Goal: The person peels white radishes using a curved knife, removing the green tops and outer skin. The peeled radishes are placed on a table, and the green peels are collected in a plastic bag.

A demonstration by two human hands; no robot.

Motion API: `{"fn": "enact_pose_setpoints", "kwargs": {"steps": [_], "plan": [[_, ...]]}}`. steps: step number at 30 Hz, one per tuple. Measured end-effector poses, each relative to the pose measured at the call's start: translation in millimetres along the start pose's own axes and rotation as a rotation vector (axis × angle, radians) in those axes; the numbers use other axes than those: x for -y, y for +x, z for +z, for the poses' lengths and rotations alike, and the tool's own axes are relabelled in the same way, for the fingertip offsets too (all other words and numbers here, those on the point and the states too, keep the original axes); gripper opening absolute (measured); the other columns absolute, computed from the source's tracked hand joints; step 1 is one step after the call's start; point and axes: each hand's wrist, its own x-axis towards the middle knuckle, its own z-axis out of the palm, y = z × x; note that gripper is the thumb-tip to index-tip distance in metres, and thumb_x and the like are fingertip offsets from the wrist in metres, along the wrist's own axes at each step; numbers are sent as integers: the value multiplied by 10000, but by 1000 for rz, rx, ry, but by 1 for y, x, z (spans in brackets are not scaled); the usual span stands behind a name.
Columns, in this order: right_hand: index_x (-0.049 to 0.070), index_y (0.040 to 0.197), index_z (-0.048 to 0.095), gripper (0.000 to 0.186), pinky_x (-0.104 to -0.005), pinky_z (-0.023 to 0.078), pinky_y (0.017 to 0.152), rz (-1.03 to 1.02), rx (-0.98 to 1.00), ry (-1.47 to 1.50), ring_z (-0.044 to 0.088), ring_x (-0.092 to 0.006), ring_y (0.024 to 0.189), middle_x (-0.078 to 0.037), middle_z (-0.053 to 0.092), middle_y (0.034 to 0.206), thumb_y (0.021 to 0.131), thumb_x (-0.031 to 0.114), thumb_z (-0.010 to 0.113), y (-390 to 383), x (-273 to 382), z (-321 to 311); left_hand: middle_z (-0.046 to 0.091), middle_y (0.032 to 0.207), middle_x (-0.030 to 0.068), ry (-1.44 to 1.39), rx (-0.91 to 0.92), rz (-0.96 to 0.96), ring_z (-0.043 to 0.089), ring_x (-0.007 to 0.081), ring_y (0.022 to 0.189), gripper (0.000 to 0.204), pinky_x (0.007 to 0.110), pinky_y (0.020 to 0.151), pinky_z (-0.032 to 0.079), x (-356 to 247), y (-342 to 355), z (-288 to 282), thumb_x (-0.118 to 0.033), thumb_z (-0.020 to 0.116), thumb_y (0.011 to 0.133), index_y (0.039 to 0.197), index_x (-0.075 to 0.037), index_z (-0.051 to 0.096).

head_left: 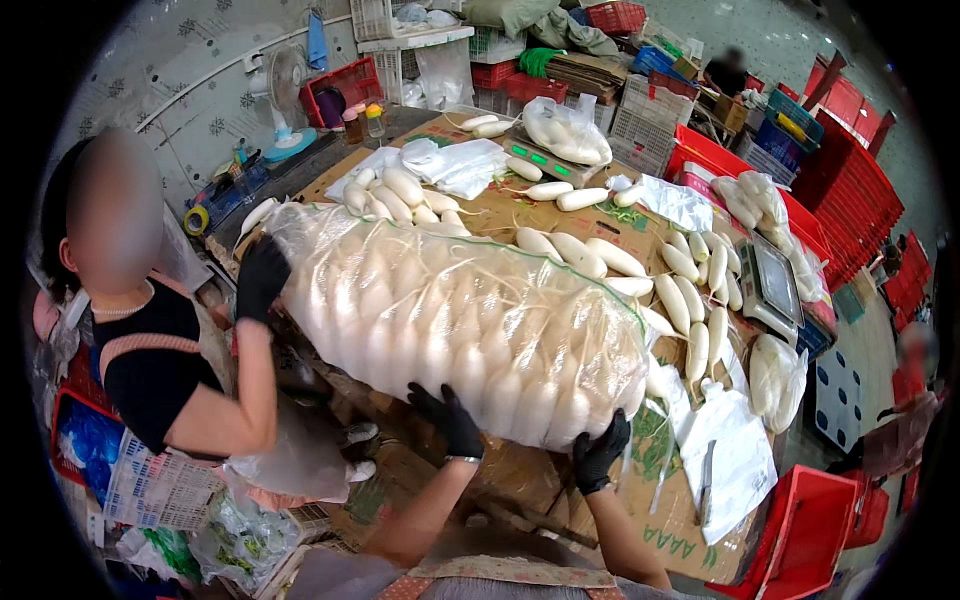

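A large clear plastic bag (460, 320) packed with rows of white radishes, with a green strip along its top, lies across the cardboard-covered table (650, 525). My left hand (445, 420), in a black glove, is at the bag's lower edge with fingers spread. My right hand (600, 450), also black-gloved, grips the bag's lower right corner, fingers curled against it. A co-worker at left holds the bag's left end with a gloved hand (262, 275). Loose radishes (680, 305) lie behind and right of the bag. A knife (708, 480) rests on white plastic bags (730, 445).
Scales (768, 285) and bagged radishes (775, 380) sit along the table's right side; another scale (550, 160) is at the back. A fan (280, 90) stands back left. Red crates (805, 530) are at lower right. Another person (905, 410) is at far right.
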Motion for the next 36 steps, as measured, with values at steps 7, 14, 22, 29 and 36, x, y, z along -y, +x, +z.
{"fn": "enact_pose_setpoints", "kwargs": {"steps": [7,14,22,29,36], "plan": [[-37,1233,332,610,-504,199,960,61,41,127,349,-353,1140,-208,394,1216,746,287,509,25,4,6,201,1347,256,393,-255,272,170,361,1263,574,431,1019,156,6,10,49,-308,372,887,1328,7,180],[55,1197,431,501,-427,284,928,-78,347,93,377,-350,1111,-198,396,1233,728,150,580,51,-29,-125,242,1322,263,416,106,433,259,384,1214,665,410,1010,203,23,28,-16,-263,563,783,1297,18,248],[60,1205,424,512,-420,366,810,387,422,-382,467,-327,994,-167,490,1116,763,266,581,-102,-161,-237,245,1335,195,379,529,896,215,347,1237,671,428,1006,196,-27,-181,-28,-93,588,719,1306,-43,268],[112,1158,473,422,-394,397,723,386,244,-435,487,-310,908,-143,517,968,758,205,572,-89,-178,-250,246,1345,168,598,618,1074,224,368,1226,543,474,978,222,-64,-220,24,-135,582,697,1214,-97,419],[62,1054,506,308,-377,420,646,426,299,33,521,-305,771,-154,512,832,748,81,535,-75,-185,-231,399,1233,72,1062,470,1146,331,386,1136,457,473,895,311,-49,-203,33,-229,588,690,1126,-136,487]]}}
